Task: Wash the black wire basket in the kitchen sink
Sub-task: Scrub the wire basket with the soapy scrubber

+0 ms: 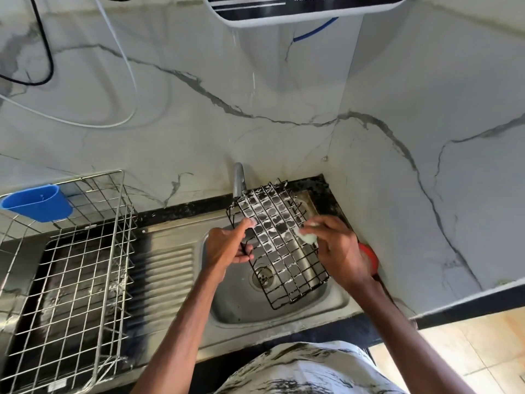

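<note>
Marble walls, steel sink [241,297] below: the soapy black wire basket [279,243] tilts over the basin, long axis running from the tap [239,177] toward the person. The left hand [224,248] curls its grip round the basket's left edge; the right hand [338,248] pinches a pale scrubber [308,238] against the mesh. A silver rack [85,251] stands on the left.

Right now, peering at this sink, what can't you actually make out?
All in the head view:
1. The red object: mostly hidden behind the right hand; what it is cannot be told.
2. The pale scrubber: largely covered by that hand's fingers.
3. The white appliance: cut off by the top edge, its printed text incomplete.
4. The tap: its outlet is hidden behind the black wire basket.
</note>
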The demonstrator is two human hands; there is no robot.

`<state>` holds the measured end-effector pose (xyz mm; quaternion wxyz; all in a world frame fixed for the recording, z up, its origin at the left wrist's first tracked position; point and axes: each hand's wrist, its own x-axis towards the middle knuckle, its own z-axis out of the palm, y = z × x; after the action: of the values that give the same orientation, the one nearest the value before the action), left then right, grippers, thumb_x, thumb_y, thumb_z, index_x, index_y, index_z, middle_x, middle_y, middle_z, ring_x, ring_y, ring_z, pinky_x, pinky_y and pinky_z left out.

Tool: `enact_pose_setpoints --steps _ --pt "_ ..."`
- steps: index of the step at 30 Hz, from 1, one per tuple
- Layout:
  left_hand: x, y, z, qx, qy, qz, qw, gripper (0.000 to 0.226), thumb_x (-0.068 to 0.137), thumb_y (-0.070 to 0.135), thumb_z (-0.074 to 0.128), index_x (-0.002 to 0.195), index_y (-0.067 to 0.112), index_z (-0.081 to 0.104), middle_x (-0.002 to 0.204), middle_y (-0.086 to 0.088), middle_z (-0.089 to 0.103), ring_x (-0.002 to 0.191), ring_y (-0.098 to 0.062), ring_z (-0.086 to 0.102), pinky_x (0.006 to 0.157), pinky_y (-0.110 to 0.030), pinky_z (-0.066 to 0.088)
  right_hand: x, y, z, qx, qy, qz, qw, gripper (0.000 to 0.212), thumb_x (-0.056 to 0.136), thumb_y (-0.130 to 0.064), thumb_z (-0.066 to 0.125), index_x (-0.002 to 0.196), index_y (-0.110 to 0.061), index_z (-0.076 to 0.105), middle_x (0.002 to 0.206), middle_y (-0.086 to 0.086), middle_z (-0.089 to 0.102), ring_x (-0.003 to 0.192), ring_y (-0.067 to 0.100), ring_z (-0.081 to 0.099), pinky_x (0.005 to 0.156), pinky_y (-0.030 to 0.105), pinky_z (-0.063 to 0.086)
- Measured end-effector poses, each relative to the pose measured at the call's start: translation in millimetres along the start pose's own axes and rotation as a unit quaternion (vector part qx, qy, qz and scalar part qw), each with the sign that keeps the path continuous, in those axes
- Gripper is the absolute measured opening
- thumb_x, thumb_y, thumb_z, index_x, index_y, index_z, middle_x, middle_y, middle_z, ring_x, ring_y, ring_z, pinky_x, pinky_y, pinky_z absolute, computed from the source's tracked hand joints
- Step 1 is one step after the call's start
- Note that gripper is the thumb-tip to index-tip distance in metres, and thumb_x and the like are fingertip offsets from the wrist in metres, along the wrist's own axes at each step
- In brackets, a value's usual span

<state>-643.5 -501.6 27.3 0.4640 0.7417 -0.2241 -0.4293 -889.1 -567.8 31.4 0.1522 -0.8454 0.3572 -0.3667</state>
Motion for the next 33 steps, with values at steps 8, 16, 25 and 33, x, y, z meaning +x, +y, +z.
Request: enact_pose_setpoints --steps 8,16,25,33 --pt "-5.5 8.8 -0.1 -0.005 0.006 0.026 1.000 0.036 0.084 0.043 0.086 0.085 0.008 0.077 0.072 -0.016 0.078 0.066 -0.029 0.079 0.059 -0.039 0.066 -2.2 -2.8 -24.5 0.010 -0.032 0.023 0.999 0.045 0.077 0.021 0.062 0.103 -0.012 0.078 0.110 0.003 0.072 0.100 0.007 0.068 0.074 0.017 0.059" --pt "-9.6 -0.1 1.9 -0.003 -0.020 0.023 1.000 0.045 0.082 0.051 0.085 0.100 0.010 0.079 0.076 -0.012 0.079 0.071 -0.031 0.080 0.070 -0.045 0.067 63.9 10.3 -12.4 -0.047 -0.002 -0.010 0.999 0.035 0.085 0.012 0.065 0.111 -0.010 0.074 0.113 0.008 0.068 0.097 0.019 0.068 0.079 0.029 0.061" --pt "-16.6 -6.1 4.0 -0.007 -0.007 0.026 1.000 0.046 0.074 0.058 0.088 0.089 0.015 0.081 0.076 -0.012 0.079 0.073 -0.038 0.079 0.075 -0.050 0.066 -7.7 -7.2 -15.3 -0.048 -0.005 -0.022 0.999 0.040 0.083 0.021 0.064 0.107 -0.008 0.076 0.113 0.005 0.069 0.103 0.023 0.068 0.073 0.024 0.062" --pt "-23.1 1.4 4.3 -0.023 0.017 0.031 0.999 0.035 0.083 0.046 0.085 0.080 0.012 0.078 0.073 -0.013 0.078 0.062 -0.029 0.075 0.062 -0.039 0.064 -72.6 -22.8 -17.9 -0.066 0.009 0.063 0.996 0.046 0.079 0.017 0.070 0.114 -0.011 0.076 0.116 0.006 0.069 0.101 0.024 0.067 0.079 0.033 0.062"
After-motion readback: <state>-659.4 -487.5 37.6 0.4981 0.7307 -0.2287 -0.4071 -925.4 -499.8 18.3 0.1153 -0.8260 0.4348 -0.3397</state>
